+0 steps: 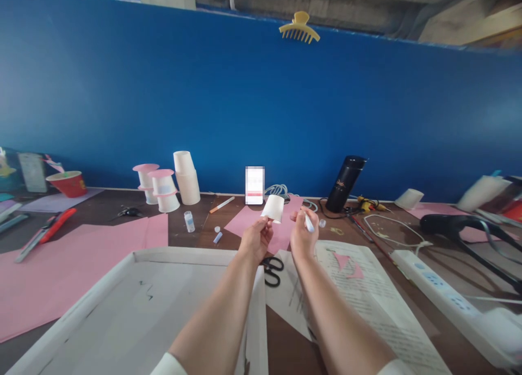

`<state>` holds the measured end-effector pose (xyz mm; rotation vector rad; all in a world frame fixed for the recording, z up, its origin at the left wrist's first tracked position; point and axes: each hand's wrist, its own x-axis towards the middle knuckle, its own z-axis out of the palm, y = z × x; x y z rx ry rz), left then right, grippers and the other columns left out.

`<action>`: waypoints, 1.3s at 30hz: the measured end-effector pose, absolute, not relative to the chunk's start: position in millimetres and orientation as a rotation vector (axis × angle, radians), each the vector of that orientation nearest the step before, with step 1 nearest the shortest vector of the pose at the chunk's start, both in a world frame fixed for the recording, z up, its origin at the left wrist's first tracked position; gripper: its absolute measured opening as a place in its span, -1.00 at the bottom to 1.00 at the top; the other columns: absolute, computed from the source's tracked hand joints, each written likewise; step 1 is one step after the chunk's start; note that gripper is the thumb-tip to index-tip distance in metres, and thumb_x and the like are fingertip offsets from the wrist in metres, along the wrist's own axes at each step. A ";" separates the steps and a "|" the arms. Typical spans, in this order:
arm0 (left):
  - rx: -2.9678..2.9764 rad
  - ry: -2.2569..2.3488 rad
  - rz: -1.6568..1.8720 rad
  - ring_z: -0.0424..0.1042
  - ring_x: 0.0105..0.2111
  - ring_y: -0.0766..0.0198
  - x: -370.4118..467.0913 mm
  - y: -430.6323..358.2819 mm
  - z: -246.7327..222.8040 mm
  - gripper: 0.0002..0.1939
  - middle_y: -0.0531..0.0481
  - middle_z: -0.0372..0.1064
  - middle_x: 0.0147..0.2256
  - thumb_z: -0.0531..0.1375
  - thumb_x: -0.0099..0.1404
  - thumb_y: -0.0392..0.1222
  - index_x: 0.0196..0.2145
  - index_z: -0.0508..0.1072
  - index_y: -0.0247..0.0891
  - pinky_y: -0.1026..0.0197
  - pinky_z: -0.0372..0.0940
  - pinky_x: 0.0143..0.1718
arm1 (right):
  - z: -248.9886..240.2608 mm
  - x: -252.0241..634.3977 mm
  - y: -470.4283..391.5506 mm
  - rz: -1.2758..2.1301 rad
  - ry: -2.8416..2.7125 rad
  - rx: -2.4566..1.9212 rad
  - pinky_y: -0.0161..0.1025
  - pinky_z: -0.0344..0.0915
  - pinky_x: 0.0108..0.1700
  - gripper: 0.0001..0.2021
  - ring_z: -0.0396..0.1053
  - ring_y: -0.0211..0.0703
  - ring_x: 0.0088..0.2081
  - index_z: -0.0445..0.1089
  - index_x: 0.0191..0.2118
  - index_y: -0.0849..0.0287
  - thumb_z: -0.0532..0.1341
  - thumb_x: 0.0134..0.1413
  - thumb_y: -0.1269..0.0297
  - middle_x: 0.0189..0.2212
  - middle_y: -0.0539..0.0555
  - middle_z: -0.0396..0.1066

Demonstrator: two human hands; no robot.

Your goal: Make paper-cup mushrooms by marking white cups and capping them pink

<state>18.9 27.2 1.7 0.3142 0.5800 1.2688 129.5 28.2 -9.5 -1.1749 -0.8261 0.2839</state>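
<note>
My left hand (256,238) pinches a small white paper cup (273,207) at its lower edge, holding it tilted above the table. Close by on the right, my right hand (302,235) has its fingers closed round a white pen (309,223); the pen's far end is hidden. A gap separates the hand with the pen from the cup. Under both hands lies a pink paper sheet (240,221). Black-handled scissors (272,272) rest between my forearms, their blades partly hidden.
A white shallow tray (134,258) fills the front left. Behind it stand pink-topped cup pieces (166,191) and stacked paper cups (187,179). A phone (255,186) leans at the back. Rightward are a black bottle (346,185), an open book (367,293) and a power strip (436,288).
</note>
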 end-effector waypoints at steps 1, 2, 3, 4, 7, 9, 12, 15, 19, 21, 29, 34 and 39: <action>0.307 0.571 1.245 0.35 -0.57 0.53 18.5 27.0 2.2 -0.90 -0.02 0.38 -0.49 0.16 0.22 -0.43 -0.44 0.42 -0.43 0.51 0.31 -0.55 | -12.1 131.3 31.1 0.350 -0.797 -1.164 -0.26 0.35 -0.27 -0.59 0.45 -0.20 -0.33 0.28 -0.05 0.20 0.09 0.11 -0.01 -0.28 0.11 0.46; 0.304 0.563 1.216 0.35 -0.57 0.53 18.2 26.6 2.7 -0.92 -0.04 0.38 -0.48 0.16 0.22 -0.43 -0.44 0.43 -0.44 0.51 0.30 -0.57 | -14.4 132.5 33.2 0.426 -0.793 -1.150 -0.28 0.36 -0.31 -0.57 0.46 -0.20 -0.34 0.29 -0.06 0.20 0.11 0.08 -0.03 -0.29 0.10 0.46; 0.303 0.558 1.186 0.34 -0.58 0.52 17.9 26.1 3.1 -0.93 -0.06 0.39 -0.46 0.17 0.21 -0.43 -0.43 0.43 -0.45 0.51 0.29 -0.59 | -16.2 133.0 34.5 0.504 -0.800 -1.133 -0.29 0.36 -0.36 -0.55 0.47 -0.19 -0.37 0.31 -0.09 0.20 0.12 0.06 -0.06 -0.33 0.10 0.47; 0.304 0.556 1.156 0.34 -0.58 0.52 17.7 25.6 3.4 -0.94 -0.07 0.40 -0.46 0.17 0.20 -0.44 -0.43 0.43 -0.46 0.52 0.28 -0.61 | -17.5 132.9 35.0 0.582 -0.815 -1.116 -0.30 0.36 -0.41 -0.54 0.47 -0.18 -0.40 0.34 -0.12 0.21 0.14 0.04 -0.09 -0.37 0.09 0.48; 0.321 0.569 1.097 0.32 -0.62 0.52 17.9 23.7 3.4 -0.93 -0.07 0.38 -0.50 0.18 0.20 -0.43 -0.44 0.44 -0.48 0.52 0.26 -0.65 | -18.3 130.6 33.4 0.759 -0.857 -1.071 -0.31 0.34 -0.49 -0.52 0.45 -0.17 -0.50 0.40 -0.20 0.23 0.19 -0.03 -0.13 -0.47 0.08 0.48; 0.346 0.577 1.098 0.33 -0.62 0.52 18.9 22.1 2.8 -0.91 -0.05 0.37 -0.53 0.18 0.21 -0.41 -0.44 0.45 -0.49 0.52 0.28 -0.63 | -17.7 128.9 32.3 0.809 -0.854 -1.055 -0.31 0.33 -0.51 -0.52 0.45 -0.17 -0.51 0.41 -0.20 0.22 0.22 -0.06 -0.12 -0.47 0.08 0.48; 0.403 0.578 1.116 0.38 -0.57 0.46 21.9 19.2 2.3 -0.94 -0.07 0.40 -0.51 0.20 0.19 -0.41 -0.40 0.47 -0.49 0.47 0.34 -0.56 | -18.1 127.8 33.0 0.800 -0.831 -1.058 -0.30 0.34 -0.49 -0.51 0.46 -0.16 -0.49 0.39 -0.16 0.21 0.22 -0.07 -0.12 -0.44 0.09 0.49; 0.446 0.586 1.128 0.40 -0.56 0.43 24.5 18.0 2.8 -0.97 -0.06 0.40 -0.53 0.22 0.16 -0.44 -0.41 0.48 -0.48 0.44 0.36 -0.54 | -19.2 129.4 34.9 0.704 -0.800 -1.105 -0.26 0.36 -0.45 -0.49 0.46 -0.13 -0.45 0.37 -0.12 0.24 0.23 -0.07 -0.09 -0.40 0.11 0.49; 0.429 0.618 1.215 0.39 -0.55 0.47 23.8 21.6 2.3 -0.94 -0.02 0.39 -0.54 0.20 0.19 -0.41 -0.42 0.47 -0.44 0.47 0.34 -0.52 | -13.7 131.5 31.0 0.435 -0.736 -1.161 -0.22 0.37 -0.26 -0.47 0.45 -0.14 -0.29 0.24 0.03 0.22 0.19 0.00 -0.02 -0.27 0.13 0.46; 0.411 0.626 1.262 0.40 -0.54 0.48 22.3 24.4 0.7 -0.94 -0.01 0.40 -0.53 0.20 0.21 -0.40 -0.43 0.46 -0.41 0.48 0.34 -0.51 | -7.6 129.6 24.5 0.319 -0.811 -1.163 -0.22 0.35 -0.20 -0.54 0.44 -0.17 -0.30 0.26 0.03 0.19 0.13 0.08 0.02 -0.28 0.11 0.47; 0.408 0.599 1.314 0.39 -0.54 0.47 20.9 27.5 -4.5 -0.97 0.00 0.39 -0.53 0.25 0.15 -0.40 -0.44 0.45 -0.41 0.45 0.33 -0.47 | 2.9 114.8 4.4 -0.009 -1.345 -1.197 -0.23 0.32 -0.14 -0.71 0.43 -0.12 -0.25 0.47 -0.27 0.16 0.10 0.17 0.09 -0.30 0.14 0.50; 0.424 0.607 1.302 0.39 -0.53 0.45 21.7 25.8 -1.5 -0.98 -0.02 0.40 -0.53 0.26 0.13 -0.40 -0.43 0.47 -0.42 0.44 0.32 -0.47 | 2.0 116.7 6.7 -0.068 -1.390 -1.220 -0.22 0.33 -0.17 -0.71 0.44 -0.11 -0.28 0.47 -0.25 0.17 0.08 0.19 0.11 -0.33 0.14 0.50; 0.428 0.618 1.311 0.38 -0.54 0.46 21.6 24.3 0.6 -0.98 -0.01 0.40 -0.53 0.26 0.13 -0.40 -0.45 0.46 -0.41 0.44 0.29 -0.49 | 2.0 117.8 8.1 -0.125 -1.388 -1.226 -0.24 0.32 -0.18 -0.73 0.43 -0.13 -0.27 0.45 -0.25 0.18 0.08 0.19 0.14 -0.32 0.13 0.49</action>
